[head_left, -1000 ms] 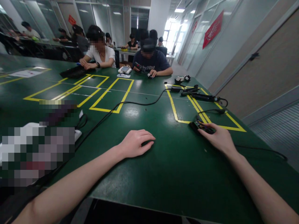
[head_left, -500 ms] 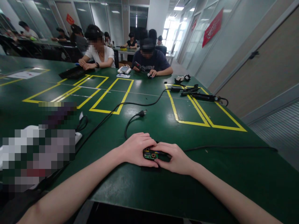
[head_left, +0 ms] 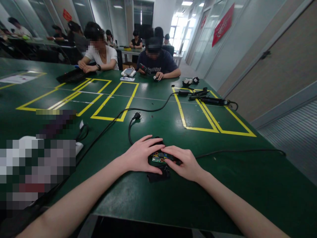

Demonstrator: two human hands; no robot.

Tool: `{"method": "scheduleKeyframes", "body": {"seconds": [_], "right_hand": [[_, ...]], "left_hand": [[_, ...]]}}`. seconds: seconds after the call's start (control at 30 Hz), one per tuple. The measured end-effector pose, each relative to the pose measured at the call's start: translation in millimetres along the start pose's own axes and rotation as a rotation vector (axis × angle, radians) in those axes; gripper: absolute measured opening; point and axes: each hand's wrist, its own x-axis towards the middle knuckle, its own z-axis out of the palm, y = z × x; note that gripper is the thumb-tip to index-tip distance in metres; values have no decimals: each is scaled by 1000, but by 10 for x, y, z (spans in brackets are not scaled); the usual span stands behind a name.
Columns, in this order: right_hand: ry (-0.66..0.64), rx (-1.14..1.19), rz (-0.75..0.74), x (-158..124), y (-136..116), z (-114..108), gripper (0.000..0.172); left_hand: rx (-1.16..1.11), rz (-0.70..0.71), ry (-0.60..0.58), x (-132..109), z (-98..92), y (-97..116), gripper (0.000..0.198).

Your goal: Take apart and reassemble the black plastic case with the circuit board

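Note:
A small green circuit board (head_left: 156,159) with copper-coloured coils lies between my hands near the front of the table. My left hand (head_left: 138,155) arches over its left side, thumb and fingers spread apart. With thumb and fingertips, my right hand (head_left: 185,162) pinches the board's right end. A flat black casing piece (head_left: 158,176) rests just in front of the board, partly under my left thumb. Another dark part shows behind my left fingers, mostly hidden. Beyond my left hand, a black power plug (head_left: 137,115) lies on its curved cord.
The green table (head_left: 158,205) carries yellow tape outlines (head_left: 203,129). A long black cable (head_left: 148,110) crosses it, and another cord (head_left: 235,151) runs right from my right hand. Black tools (head_left: 210,99) lie at the far right. Two people sit opposite; blurred items stand at left.
My left fingers have spread wider and lifted off the board, uncovering more of it and the black casing piece. My right hand keeps its pinch. The view has shifted slightly.

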Motion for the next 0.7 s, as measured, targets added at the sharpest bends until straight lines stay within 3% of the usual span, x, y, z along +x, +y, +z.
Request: {"method": "scheduleKeyframes", "body": {"seconds": [0.3, 0.5, 0.7], "right_hand": [[-10, -34, 0, 6, 2, 2, 34], [-49, -109, 0, 42, -38, -97, 7], [-129, -126, 5, 7, 24, -87, 8]], "left_hand": [[-86, -73, -37, 11, -59, 18, 69], [-46, -110, -32, 11, -70, 36, 55], [3, -86, -24, 9, -67, 30, 54]]}}
